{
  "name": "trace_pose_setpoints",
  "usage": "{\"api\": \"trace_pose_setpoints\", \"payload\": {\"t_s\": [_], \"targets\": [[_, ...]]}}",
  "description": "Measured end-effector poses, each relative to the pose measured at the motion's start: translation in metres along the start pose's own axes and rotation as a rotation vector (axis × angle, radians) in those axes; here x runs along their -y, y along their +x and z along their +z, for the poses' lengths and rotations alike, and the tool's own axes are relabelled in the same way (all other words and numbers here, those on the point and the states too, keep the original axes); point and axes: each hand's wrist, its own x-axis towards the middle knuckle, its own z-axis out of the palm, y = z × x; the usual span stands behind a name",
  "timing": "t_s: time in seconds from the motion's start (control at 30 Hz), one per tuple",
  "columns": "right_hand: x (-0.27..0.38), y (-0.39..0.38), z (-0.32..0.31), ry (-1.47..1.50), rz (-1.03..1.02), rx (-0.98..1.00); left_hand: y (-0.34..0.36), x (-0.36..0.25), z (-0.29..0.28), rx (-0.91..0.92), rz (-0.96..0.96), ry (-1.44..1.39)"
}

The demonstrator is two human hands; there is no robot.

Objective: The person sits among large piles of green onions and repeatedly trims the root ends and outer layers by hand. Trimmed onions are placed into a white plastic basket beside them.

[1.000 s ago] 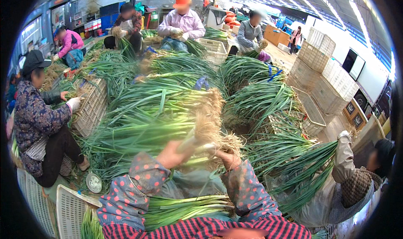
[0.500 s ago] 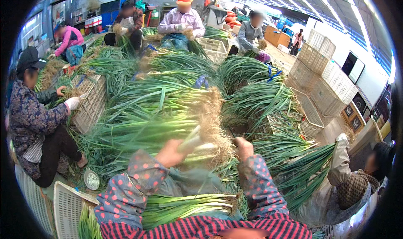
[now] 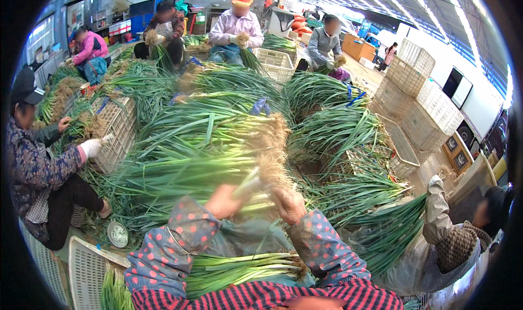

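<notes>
My left hand grips a green onion by its white stalk, just in front of a big heap of green onions whose brown roots face me. My right hand is closed at the root end of the same stalk; it is blurred, so the exact grip is unclear. Both sleeves are blue with red dots. A trimmed bundle of green onions lies across my lap below the hands.
Other people sit around the heap: one at the left with a white glove, one at the lower right, several at the back. White plastic crates stand at the left, lower left and stacked at the right.
My right hand has moved left and closer to the left hand at the onion's roots. The held stalk has dropped slightly. The person at the left still works at the crate.
</notes>
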Motion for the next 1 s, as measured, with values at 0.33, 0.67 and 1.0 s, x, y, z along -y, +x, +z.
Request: {"api": "trace_pose_setpoints", "payload": {"t_s": [0.33, 0.67, 1.0], "targets": [[-0.033, -0.008, 0.021, 0.846, 0.552, -0.240, -0.018, -0.011, 0.020, -0.196, 0.385, 0.319], [-0.047, 0.012, -0.003, 1.038, 0.302, -0.171, -0.001, -0.001, 0.006, 0.075, 0.183, 0.394], [-0.083, -0.012, 0.035, 0.041, 0.258, 0.243, -0.031, -0.061, -0.056, -0.215, 0.028, 0.096]]}}
